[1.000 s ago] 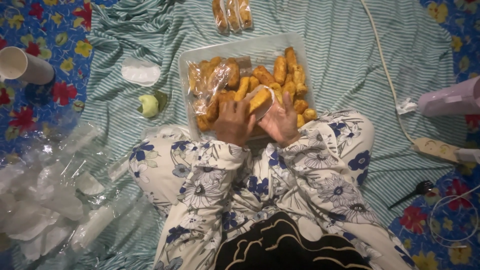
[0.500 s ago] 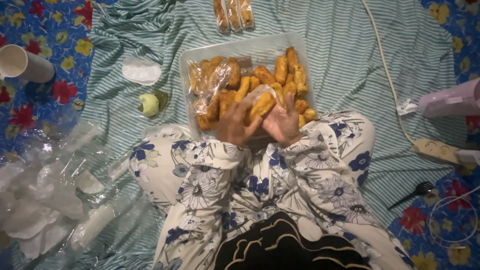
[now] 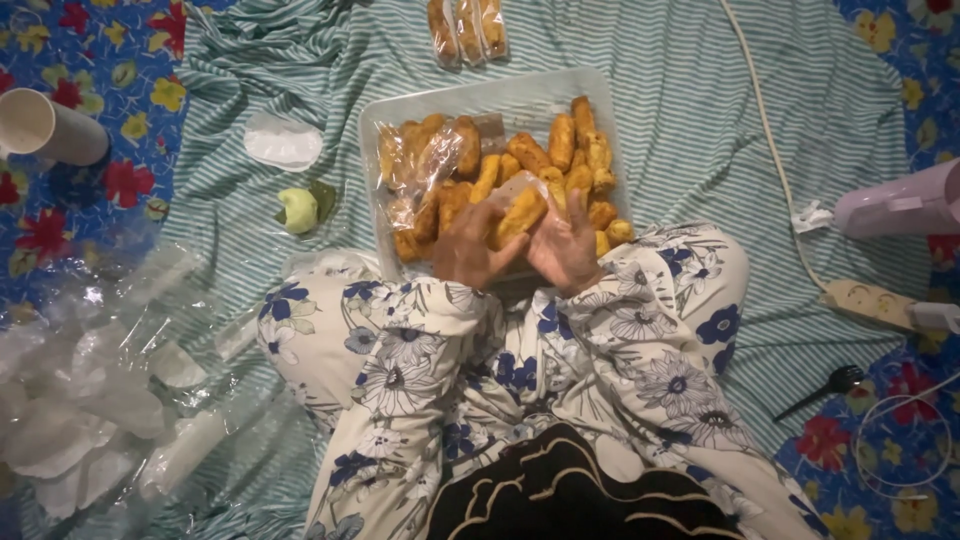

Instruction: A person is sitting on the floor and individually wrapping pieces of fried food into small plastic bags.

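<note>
A clear plastic tray [image 3: 520,92] on the striped cloth holds several golden-brown fried rolls [image 3: 575,150]; some at its left are sealed in clear bags [image 3: 415,165]. My left hand [image 3: 470,250] and my right hand [image 3: 562,245] meet at the tray's near edge. Together they hold one fried roll in a clear plastic wrapper [image 3: 518,210], tilted up to the right. My knees in flowered fabric lie just below the hands.
Three bagged rolls [image 3: 466,28] lie beyond the tray. A white lid [image 3: 283,142], a green lump [image 3: 298,210] and a paper cup [image 3: 45,125] are at left, above crumpled clear plastic [image 3: 90,390]. A white cable [image 3: 765,130], power strip [image 3: 880,305], pink appliance [image 3: 900,205] and black fork [image 3: 825,388] are at right.
Both hands have shifted slightly over the tray's near edge, and the wrapped roll between them has tilted more upward. Nothing else has moved.
</note>
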